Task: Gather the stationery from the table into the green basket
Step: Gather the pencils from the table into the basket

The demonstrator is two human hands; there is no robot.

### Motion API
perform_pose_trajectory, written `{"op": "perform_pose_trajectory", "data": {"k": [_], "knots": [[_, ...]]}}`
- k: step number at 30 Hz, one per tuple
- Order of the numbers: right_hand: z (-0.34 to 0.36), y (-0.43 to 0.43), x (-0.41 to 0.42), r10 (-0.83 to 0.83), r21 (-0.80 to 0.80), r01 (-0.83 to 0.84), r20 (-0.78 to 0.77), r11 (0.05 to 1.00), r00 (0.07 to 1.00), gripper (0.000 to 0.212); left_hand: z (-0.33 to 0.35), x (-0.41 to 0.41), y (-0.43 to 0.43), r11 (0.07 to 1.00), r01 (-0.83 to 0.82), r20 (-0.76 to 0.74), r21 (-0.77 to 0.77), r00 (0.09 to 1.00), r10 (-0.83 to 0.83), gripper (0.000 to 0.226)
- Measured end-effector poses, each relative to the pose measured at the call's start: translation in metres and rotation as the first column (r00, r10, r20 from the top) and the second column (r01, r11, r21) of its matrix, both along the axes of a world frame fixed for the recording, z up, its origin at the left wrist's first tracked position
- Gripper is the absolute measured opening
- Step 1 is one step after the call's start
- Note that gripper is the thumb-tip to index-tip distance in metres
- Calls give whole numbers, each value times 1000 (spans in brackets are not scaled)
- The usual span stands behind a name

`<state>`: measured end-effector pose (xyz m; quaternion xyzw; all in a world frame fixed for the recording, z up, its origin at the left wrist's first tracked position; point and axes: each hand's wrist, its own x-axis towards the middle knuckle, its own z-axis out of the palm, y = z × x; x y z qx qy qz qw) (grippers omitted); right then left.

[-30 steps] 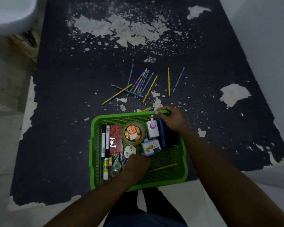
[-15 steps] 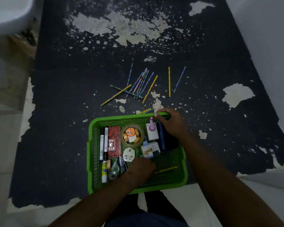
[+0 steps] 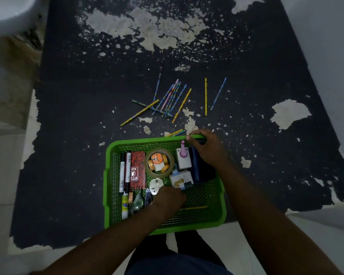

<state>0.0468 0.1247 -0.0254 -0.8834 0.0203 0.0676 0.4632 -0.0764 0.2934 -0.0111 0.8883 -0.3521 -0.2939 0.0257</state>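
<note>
Green basket (image 3: pixel 107 175) sits at the near edge of the dark, peeling table (image 3: pixel 68 135), its near side hanging just over that edge. Compared with a second ago it has been drawn a little toward the person and away from the loose pencils (image 3: pixel 170 98) fanned out farther up the table. The pair of pencils (image 3: pixel 175 133) by its far rim shows more plainly now. The right hand has kept its place on the rim.

Along the basket's left side lie two markers (image 3: pixel 125 171) side by side, with a white tube (image 3: pixel 125 205) below them and a red notebook (image 3: pixel 137 169) just beside. A tape roll (image 3: pixel 159 162) lies flat with small orange and yellow bits inside its ring. To its right stands a white bottle (image 3: pixel 183 157) with a pink nozzle, then a dark blue box (image 3: pixel 199 167). A small white carton (image 3: pixel 182 178) and a white plug (image 3: pixel 156 186) lie nearer the middle, and one yellow pencil (image 3: pixel 193 207) rests on the mesh floor.

The right hand (image 3: pixel 207 149) is clamped on the far rim near the right corner, fingers curled over the outside and thumb inside. The left hand (image 3: pixel 167 197) is down in the basket beside the plug, knuckles up and fingers curled under. Whether it holds anything I cannot tell
</note>
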Motion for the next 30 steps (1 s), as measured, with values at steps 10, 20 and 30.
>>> {"op": "perform_pose_trajectory", "data": {"k": [10, 20, 30], "knots": [[5, 9, -3, -55, -132, 56, 15, 990, 998, 21, 36, 128, 66, 515, -686, -58, -514, 627, 777, 14], [2, 8, -5, -64, -119, 68, 34, 991, 997, 17, -55, 221, 146, 580, -776, 186, -247, 549, 814, 20], [6, 7, -5, -53, -126, 54, 10, 991, 999, 19, 29, 194, 143, 650, -580, -35, -492, 759, 650, 23]]}}
